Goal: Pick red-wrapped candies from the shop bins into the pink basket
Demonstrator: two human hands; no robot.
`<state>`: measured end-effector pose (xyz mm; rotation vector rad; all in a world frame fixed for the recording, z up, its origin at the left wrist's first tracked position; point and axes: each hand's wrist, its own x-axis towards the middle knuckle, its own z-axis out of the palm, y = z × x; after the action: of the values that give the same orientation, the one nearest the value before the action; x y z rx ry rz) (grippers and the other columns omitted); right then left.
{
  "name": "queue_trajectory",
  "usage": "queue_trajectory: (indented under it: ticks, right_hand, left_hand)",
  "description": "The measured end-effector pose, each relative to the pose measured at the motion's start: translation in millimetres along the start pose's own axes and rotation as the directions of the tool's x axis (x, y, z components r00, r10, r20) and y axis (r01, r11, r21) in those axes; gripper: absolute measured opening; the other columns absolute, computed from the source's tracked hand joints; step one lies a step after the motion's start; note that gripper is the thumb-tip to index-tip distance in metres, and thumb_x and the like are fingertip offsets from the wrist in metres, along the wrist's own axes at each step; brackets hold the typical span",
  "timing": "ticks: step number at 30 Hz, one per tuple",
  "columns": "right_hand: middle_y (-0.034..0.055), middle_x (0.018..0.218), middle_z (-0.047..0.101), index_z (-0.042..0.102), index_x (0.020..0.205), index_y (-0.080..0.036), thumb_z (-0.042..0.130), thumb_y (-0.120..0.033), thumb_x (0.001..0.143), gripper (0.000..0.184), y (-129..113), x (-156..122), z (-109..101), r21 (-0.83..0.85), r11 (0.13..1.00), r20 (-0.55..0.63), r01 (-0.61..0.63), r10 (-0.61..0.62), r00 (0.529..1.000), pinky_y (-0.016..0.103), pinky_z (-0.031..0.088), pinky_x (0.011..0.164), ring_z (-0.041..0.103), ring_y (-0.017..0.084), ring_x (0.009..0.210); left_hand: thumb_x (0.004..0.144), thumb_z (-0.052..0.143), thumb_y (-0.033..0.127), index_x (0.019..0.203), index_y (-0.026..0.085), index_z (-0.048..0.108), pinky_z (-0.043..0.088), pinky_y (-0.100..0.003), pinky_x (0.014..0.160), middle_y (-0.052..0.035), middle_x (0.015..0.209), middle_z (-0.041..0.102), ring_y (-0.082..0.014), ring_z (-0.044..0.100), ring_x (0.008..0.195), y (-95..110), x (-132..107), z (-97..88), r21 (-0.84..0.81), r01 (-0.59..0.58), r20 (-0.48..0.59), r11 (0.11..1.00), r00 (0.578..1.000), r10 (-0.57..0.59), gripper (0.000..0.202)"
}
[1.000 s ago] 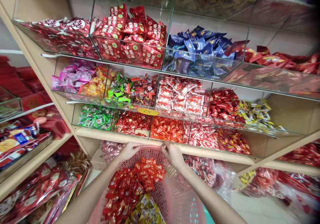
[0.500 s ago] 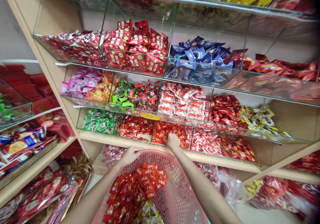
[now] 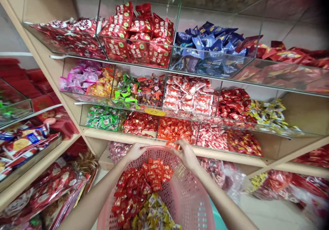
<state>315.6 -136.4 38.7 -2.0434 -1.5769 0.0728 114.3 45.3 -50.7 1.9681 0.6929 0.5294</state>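
A pink perforated plastic basket (image 3: 189, 189) is right below me, tilted toward my view. Its rim is gripped at the far left by my left hand (image 3: 136, 151). Just over the far right rim, my right hand (image 3: 185, 152) is closed on orange-red wrapped candies (image 3: 172, 145). Inside the basket lie a bunch of orange-red candies (image 3: 157, 171), darker red candies (image 3: 131, 192) and yellow-and-white wrapped candies (image 3: 154, 213). Beyond my right hand, a glass-fronted bin holds more orange-red candies (image 3: 174, 129).
Glass-fronted shelves rise ahead, with green candies (image 3: 102, 118), pink-and-white candies (image 3: 212, 135) and blue packets (image 3: 208, 45). A yellow price tag (image 3: 155, 112) marks one shelf edge. Clear plastic bags (image 3: 231, 182) lie under the lowest board. Another shelf with packaged goods (image 3: 25, 142) stands left.
My right hand has come out of the orange-red candy bin, back to the basket's rim, with candies in its fingers. My left hand stays on the rim. The view has shifted slightly.
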Motion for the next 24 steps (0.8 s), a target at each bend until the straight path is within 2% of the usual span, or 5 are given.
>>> queue_trajectory:
  ticks: [2, 4, 9, 18, 24]
  right_hand:
    - [0.0063, 0.089, 0.056, 0.055, 0.096, -0.018, 0.046, -0.034, 0.081, 0.024, -0.1, -23.5, 12.8, 0.048, 0.997, 0.071, 0.052, -0.055, 0.996, 0.024, 0.040, 0.069, 0.054, 0.016, 0.078]
    - [0.0060, 0.091, 0.056, 0.056, 0.094, -0.019, 0.047, -0.033, 0.081, 0.021, 4.1, -43.4, 28.8, 0.010, 0.999, 0.141, 0.045, -0.046, 0.989, 0.024, 0.040, 0.069, 0.055, 0.016, 0.080]
    - [0.0066, 0.095, 0.056, 0.056, 0.093, -0.019, 0.051, -0.030, 0.079, 0.018, 21.5, -68.3, 56.2, -0.150, 0.988, 0.248, 0.032, 0.007, 0.969, 0.024, 0.040, 0.070, 0.055, 0.018, 0.085]
    - [0.0071, 0.100, 0.054, 0.055, 0.094, -0.020, 0.050, -0.028, 0.078, 0.019, 28.8, -72.3, 63.2, -0.175, 0.984, 0.304, 0.023, 0.031, 0.952, 0.028, 0.038, 0.080, 0.051, 0.020, 0.094]
    - [0.0081, 0.105, 0.053, 0.054, 0.100, -0.019, 0.048, -0.028, 0.079, 0.024, 32.6, -81.1, 70.4, -0.163, 0.986, 0.297, -0.017, 0.065, 0.953, 0.029, 0.039, 0.079, 0.053, 0.020, 0.095]
  left_hand:
    - [0.075, 0.048, 0.032, 0.103, 0.016, 0.064, 0.048, -0.031, 0.079, -0.0039, 0.098, 0.067, -0.0176, 0.063, 0.083, -4.0, 1.0, 1.2, 0.005, 0.015, 0.005, 1.000, 1.000, -0.015, 0.036]
    - [0.075, 0.048, 0.032, 0.103, 0.016, 0.064, 0.048, -0.030, 0.078, -0.0038, 0.097, 0.068, -0.0169, 0.064, 0.080, -7.3, 1.8, 1.8, 0.010, 0.023, 0.003, 1.000, 1.000, -0.023, 0.036]
    - [0.074, 0.050, 0.034, 0.101, 0.017, 0.065, 0.042, -0.030, 0.090, -0.0030, 0.102, 0.066, -0.0179, 0.060, 0.095, -7.1, 2.0, 0.0, 0.013, -0.033, -0.009, 0.999, 0.999, 0.033, 0.035]
    - [0.073, 0.051, 0.032, 0.101, 0.016, 0.065, 0.041, -0.032, 0.092, -0.0032, 0.103, 0.065, -0.0186, 0.060, 0.095, 8.8, -2.1, -2.7, 0.002, -0.008, -0.008, 1.000, 1.000, 0.008, 0.035]
    - [0.071, 0.053, 0.033, 0.101, 0.018, 0.065, 0.041, -0.032, 0.091, -0.0019, 0.101, 0.066, -0.0199, 0.061, 0.093, 7.0, -1.6, -2.2, -0.002, -0.024, -0.010, 1.000, 1.000, 0.024, 0.035]
